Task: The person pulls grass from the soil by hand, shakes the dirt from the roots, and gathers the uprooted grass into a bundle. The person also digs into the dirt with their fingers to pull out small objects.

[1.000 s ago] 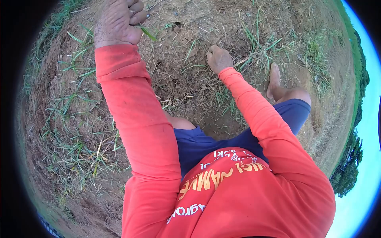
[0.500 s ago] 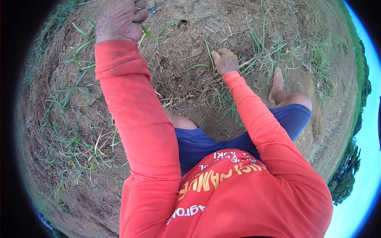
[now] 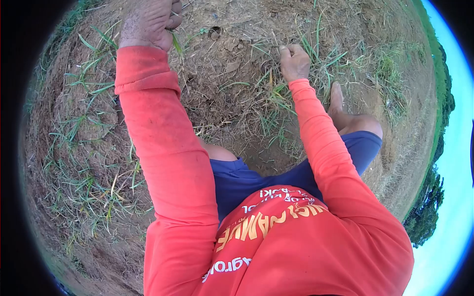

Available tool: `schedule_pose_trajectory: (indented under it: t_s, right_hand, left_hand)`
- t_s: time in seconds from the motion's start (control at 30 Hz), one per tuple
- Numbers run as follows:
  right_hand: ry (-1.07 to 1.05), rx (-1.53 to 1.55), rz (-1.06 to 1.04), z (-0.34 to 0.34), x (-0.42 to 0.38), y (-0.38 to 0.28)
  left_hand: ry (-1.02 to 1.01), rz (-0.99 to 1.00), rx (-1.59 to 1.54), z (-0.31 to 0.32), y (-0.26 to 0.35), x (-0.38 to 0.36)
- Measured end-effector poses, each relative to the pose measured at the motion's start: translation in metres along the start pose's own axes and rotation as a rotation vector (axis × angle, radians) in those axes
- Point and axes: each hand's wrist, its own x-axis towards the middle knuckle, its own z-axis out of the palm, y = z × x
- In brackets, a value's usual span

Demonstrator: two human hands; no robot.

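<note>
My right hand (image 3: 295, 63) is closed in a pinch just over the soil, with thin grass (image 3: 274, 39) at its fingertips. Green and dry blades of a grass clump (image 3: 316, 47) stand right beside it. At the top left, my left hand (image 3: 148, 22) is curled into a fist, partly cut off by the frame edge. A green blade (image 3: 176, 44) shows just below its fingers; what the fist holds I cannot make out. Between the hands lies crumbly brown soil (image 3: 212, 64) with dry stalks.
My bare foot (image 3: 336, 97) rests on the ground to the right, close to the right forearm. Loose grass tufts (image 3: 89, 177) cover the left slope. More grass (image 3: 392, 79) grows at the right. Trees (image 3: 424, 207) and sky are at the far right edge.
My right hand has moved up and to the right, away from the blade it was at, over to the clump. My left fist stays nearly in place; the view has shifted slightly.
</note>
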Motion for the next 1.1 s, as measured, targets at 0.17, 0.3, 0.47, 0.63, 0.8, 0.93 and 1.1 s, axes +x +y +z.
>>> schedule_pose_trajectory:
  t_s: [0.17,0.3,0.47,0.63,0.8,0.93,1.1]
  right_hand:
    - [-0.032,0.147,0.303,-0.037,0.044,0.025]
    - [-0.344,-0.067,0.18,0.002,-0.012,0.048]
    - [-0.319,-0.048,0.295,0.03,-0.042,0.065]
    - [-0.333,0.036,0.464,0.025,-0.033,0.075]
    - [-0.377,0.11,0.515,0.035,-0.027,0.062]
    - [-0.447,0.092,0.478,0.043,-0.017,0.096]
    - [-0.601,0.421,0.805,-0.012,-0.008,0.048]
  left_hand:
    - [-0.036,0.048,0.019,0.007,-0.004,0.002]
    - [-0.057,0.024,-0.006,0.012,-0.011,0.01]
    - [0.02,0.064,0.101,0.022,-0.007,-0.002]
    - [0.06,0.072,0.173,0.015,-0.008,-0.001]
    - [0.073,0.01,0.169,0.021,-0.006,0.002]
    - [0.088,0.101,0.243,0.028,-0.007,-0.009]
    - [0.055,-0.171,-0.262,-0.02,-0.035,0.035]
